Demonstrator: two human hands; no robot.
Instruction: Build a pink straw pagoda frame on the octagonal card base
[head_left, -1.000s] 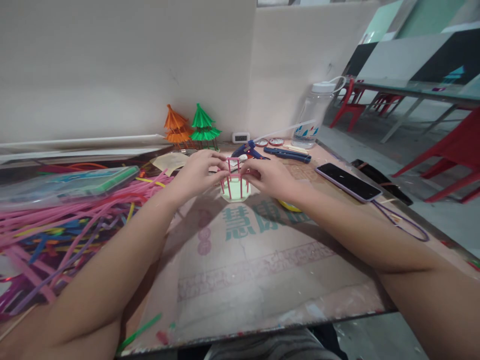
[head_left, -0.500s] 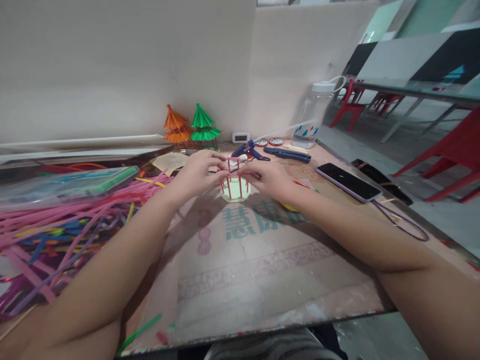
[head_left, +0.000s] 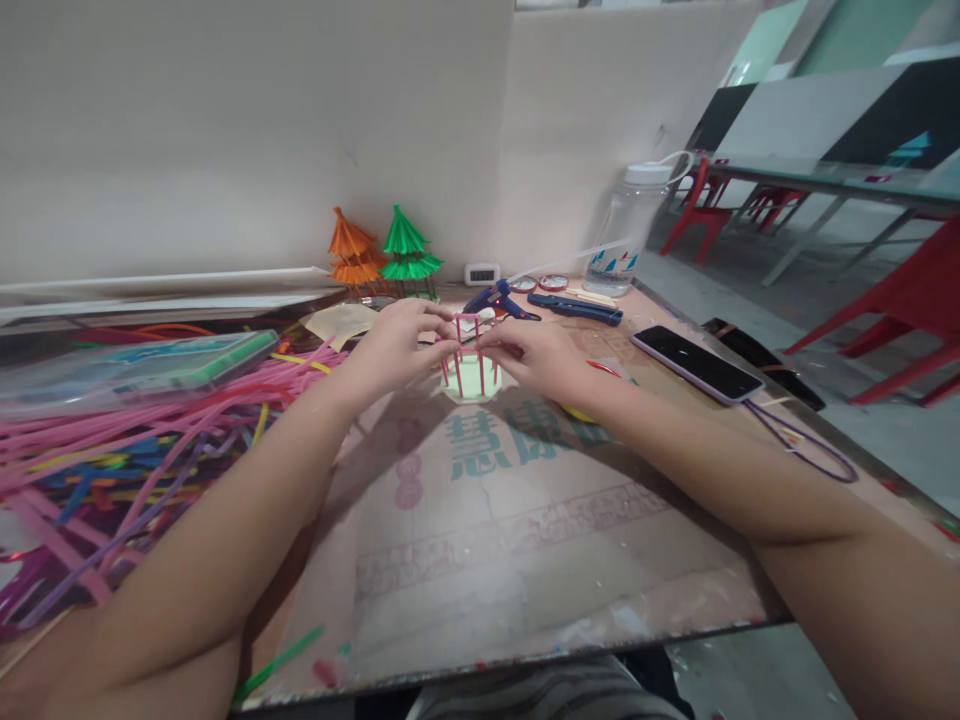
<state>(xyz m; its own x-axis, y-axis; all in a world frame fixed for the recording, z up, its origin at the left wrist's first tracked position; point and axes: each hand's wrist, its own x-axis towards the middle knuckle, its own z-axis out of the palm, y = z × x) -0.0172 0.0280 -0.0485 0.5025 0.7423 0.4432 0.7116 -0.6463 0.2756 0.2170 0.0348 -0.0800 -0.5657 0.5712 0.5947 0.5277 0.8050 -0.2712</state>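
A small pavilion frame of reddish-pink sticks (head_left: 481, 376) stands upright on a pale green round base (head_left: 470, 390). My left hand (head_left: 409, 340) pinches its upper part from the left, thumb and fingers at the post. From the right, my right hand (head_left: 534, 352) pinches the same upper part, fingertips close to the other hand's. Just behind the frame lies a blue hot glue gun (head_left: 493, 297) with a small red light. White material shows behind the frame's top, too small to make out.
Bundles of pink and mixed-colour craft stems (head_left: 150, 440) and a clear plastic box (head_left: 142, 370) lie left. Orange (head_left: 351, 250) and green (head_left: 406, 255) model pavilions stand by the wall. Right are a utility knife (head_left: 575, 308), a phone (head_left: 697, 364) and a water bottle (head_left: 626, 225).
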